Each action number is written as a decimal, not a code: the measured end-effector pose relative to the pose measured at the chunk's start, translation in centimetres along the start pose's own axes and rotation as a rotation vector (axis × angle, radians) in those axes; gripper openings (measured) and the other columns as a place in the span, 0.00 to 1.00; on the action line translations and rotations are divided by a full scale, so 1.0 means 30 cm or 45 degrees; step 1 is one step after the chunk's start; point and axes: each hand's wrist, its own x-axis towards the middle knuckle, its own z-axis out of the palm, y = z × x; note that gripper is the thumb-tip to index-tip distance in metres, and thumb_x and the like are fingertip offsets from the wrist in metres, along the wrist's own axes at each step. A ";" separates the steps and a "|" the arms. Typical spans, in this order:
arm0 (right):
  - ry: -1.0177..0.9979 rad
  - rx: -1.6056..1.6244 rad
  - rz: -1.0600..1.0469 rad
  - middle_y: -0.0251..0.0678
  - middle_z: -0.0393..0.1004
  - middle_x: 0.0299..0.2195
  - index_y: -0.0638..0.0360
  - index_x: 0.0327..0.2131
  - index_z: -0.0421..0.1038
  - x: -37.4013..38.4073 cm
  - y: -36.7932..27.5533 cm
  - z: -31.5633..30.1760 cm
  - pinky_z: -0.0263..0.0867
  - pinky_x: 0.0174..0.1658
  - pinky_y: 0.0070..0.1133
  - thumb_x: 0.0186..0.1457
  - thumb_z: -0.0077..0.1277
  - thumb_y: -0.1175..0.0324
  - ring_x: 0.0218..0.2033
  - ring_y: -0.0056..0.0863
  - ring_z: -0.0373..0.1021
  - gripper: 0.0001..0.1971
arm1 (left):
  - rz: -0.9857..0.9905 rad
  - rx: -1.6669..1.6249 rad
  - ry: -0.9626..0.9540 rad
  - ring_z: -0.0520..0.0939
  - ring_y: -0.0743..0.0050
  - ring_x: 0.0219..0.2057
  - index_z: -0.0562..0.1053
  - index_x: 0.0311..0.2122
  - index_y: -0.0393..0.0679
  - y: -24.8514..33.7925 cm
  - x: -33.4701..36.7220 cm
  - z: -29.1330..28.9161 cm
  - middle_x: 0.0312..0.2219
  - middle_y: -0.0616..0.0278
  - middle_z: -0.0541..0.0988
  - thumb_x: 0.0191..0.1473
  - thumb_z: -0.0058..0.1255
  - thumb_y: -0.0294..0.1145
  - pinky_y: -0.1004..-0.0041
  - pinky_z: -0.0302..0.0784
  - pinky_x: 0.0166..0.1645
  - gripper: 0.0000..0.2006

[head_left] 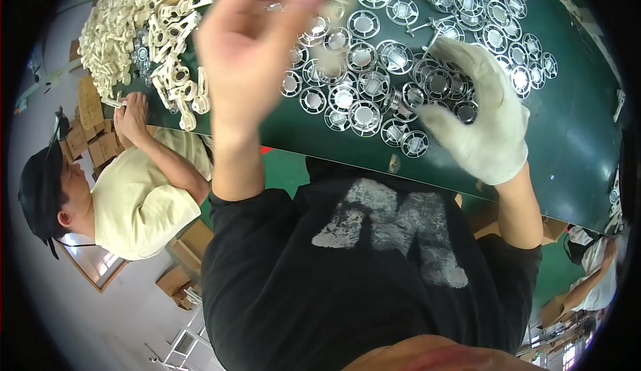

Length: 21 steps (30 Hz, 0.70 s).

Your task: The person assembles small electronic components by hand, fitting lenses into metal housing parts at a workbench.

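My left hand (250, 50), bare and smeared by motion, is raised over the far middle of the table. Its thumb and fingers point right, and whether they hold anything does not show. My right hand (481, 107) wears a white glove and curves over the right part of a heap of round, shiny metal parts (365, 116) with spoked rims. Thumb and fingers are wide apart, with darker round parts (437, 84) showing between them. A thin metal branching piece (431, 42) is by the fingertips; I cannot tell whether they touch it.
Cream-coloured arm-shaped parts (107, 34) are piled on the left of the green table (567, 150). At its left edge a person in a black cap (43, 184) rests a hand (130, 114). Cardboard boxes (93, 120) stand beyond. Another person (596, 274) is at far right.
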 end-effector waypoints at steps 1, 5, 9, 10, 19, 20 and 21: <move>0.061 -0.035 -0.051 0.46 0.76 0.49 0.66 0.55 0.67 0.006 -0.012 0.007 0.67 0.57 0.27 0.38 0.67 0.74 0.52 0.37 0.73 0.35 | 0.035 -0.150 -0.154 0.83 0.81 0.35 0.76 0.48 0.34 0.029 -0.016 0.083 0.37 0.60 0.83 0.60 0.55 0.24 0.83 0.76 0.40 0.11; 0.381 -0.039 -0.043 0.40 0.80 0.37 0.63 0.49 0.72 -0.010 -0.003 0.048 0.73 0.40 0.23 0.52 0.61 0.74 0.33 0.27 0.78 0.20 | 0.170 -0.255 -0.334 0.85 0.70 0.38 0.76 0.43 0.38 0.053 -0.041 0.266 0.37 0.61 0.82 0.52 0.63 0.28 0.73 0.82 0.39 0.13; 0.487 -0.064 0.393 0.40 0.80 0.29 0.62 0.44 0.74 0.004 0.008 -0.006 0.73 0.33 0.22 0.56 0.56 0.71 0.27 0.24 0.78 0.12 | 0.408 0.442 -0.477 0.80 0.59 0.42 0.76 0.45 0.44 -0.008 -0.013 0.237 0.39 0.62 0.80 0.49 0.63 0.30 0.64 0.76 0.45 0.17; 0.453 0.040 0.482 0.37 0.81 0.29 0.60 0.42 0.75 0.014 0.008 -0.026 0.71 0.32 0.21 0.56 0.57 0.68 0.26 0.22 0.76 0.11 | 0.498 0.729 -0.523 0.79 0.61 0.42 0.77 0.46 0.45 -0.023 -0.015 0.216 0.40 0.63 0.80 0.48 0.64 0.31 0.63 0.75 0.46 0.18; 0.259 0.055 0.673 0.30 0.78 0.32 0.63 0.47 0.74 0.022 -0.002 -0.030 0.68 0.36 0.16 0.59 0.56 0.70 0.30 0.13 0.71 0.13 | 0.485 1.032 -0.783 0.77 0.61 0.43 0.77 0.47 0.48 -0.050 -0.028 0.185 0.42 0.65 0.78 0.45 0.66 0.37 0.63 0.73 0.47 0.21; 0.246 0.041 0.671 0.31 0.79 0.32 0.63 0.46 0.74 0.026 -0.007 -0.031 0.68 0.36 0.17 0.59 0.56 0.70 0.30 0.15 0.72 0.13 | 0.515 1.033 -0.787 0.77 0.61 0.43 0.78 0.47 0.48 -0.050 -0.023 0.187 0.40 0.65 0.79 0.45 0.66 0.37 0.63 0.73 0.47 0.21; 0.238 0.024 0.673 0.33 0.79 0.32 0.64 0.46 0.74 0.028 -0.010 -0.034 0.69 0.36 0.18 0.58 0.56 0.69 0.30 0.17 0.72 0.13 | 0.551 1.031 -0.794 0.78 0.61 0.42 0.78 0.47 0.48 -0.050 -0.014 0.189 0.39 0.65 0.79 0.45 0.66 0.36 0.63 0.73 0.47 0.21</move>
